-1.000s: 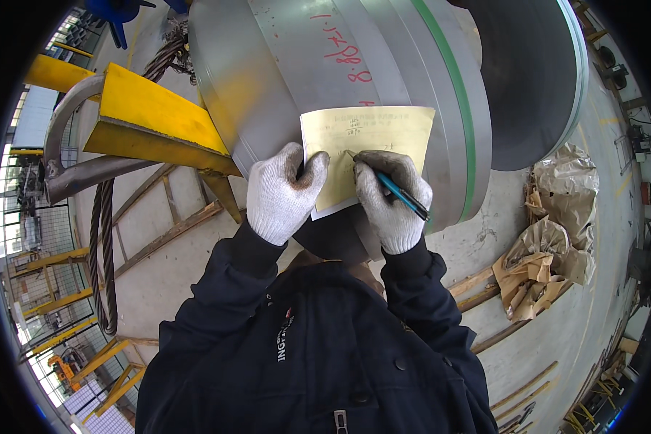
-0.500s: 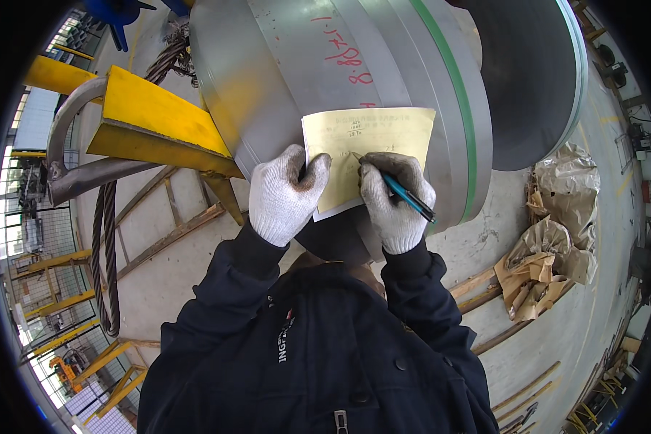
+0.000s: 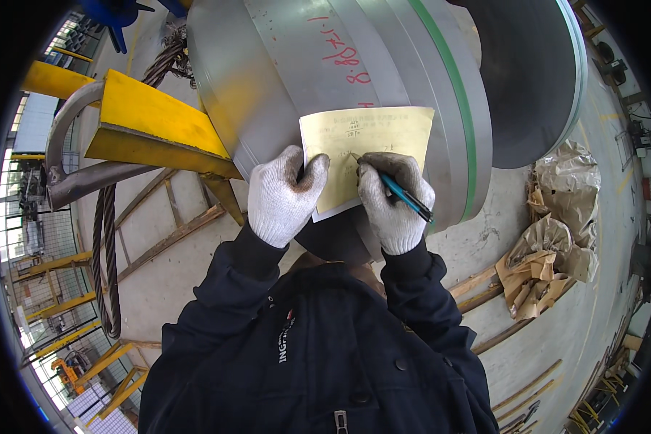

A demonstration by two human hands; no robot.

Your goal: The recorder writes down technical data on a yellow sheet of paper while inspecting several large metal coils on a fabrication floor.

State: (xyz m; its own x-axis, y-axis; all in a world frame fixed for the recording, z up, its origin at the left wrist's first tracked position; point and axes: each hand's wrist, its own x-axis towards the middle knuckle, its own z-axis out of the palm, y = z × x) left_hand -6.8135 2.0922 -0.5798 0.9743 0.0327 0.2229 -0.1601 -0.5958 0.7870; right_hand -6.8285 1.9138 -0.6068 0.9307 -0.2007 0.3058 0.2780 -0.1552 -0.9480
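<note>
A yellow sheet of paper [image 3: 340, 177] with handwriting on it lies against the side of a large grey metal coil [image 3: 304, 65]. My left hand [image 3: 283, 192], in a white knit glove with a dirty thumb and fingers, pinches the sheet's left edge. In my gloved right hand [image 3: 396, 195] is a teal and black pen [image 3: 406, 197], slanting down to the right. Its tip touches the paper near the middle. A white layer shows beneath the sheet's lower edge. Red marker writing and a green strap [image 3: 456, 79] are on the coil.
At the left a yellow steel beam [image 3: 159, 119] with a curved grey metal bar [image 3: 69, 141] reaches toward the coil. A thick wire rope [image 3: 105, 260] hangs below it. Another dark coil [image 3: 524, 79] stands at upper right. Crumpled brown wrapping paper [image 3: 550, 246] and wooden strips [image 3: 484, 289] lie on the floor.
The pen tip and right hand have shifted very slightly left over the paper. The rest of the view moved a little with the head; both grips are the same.
</note>
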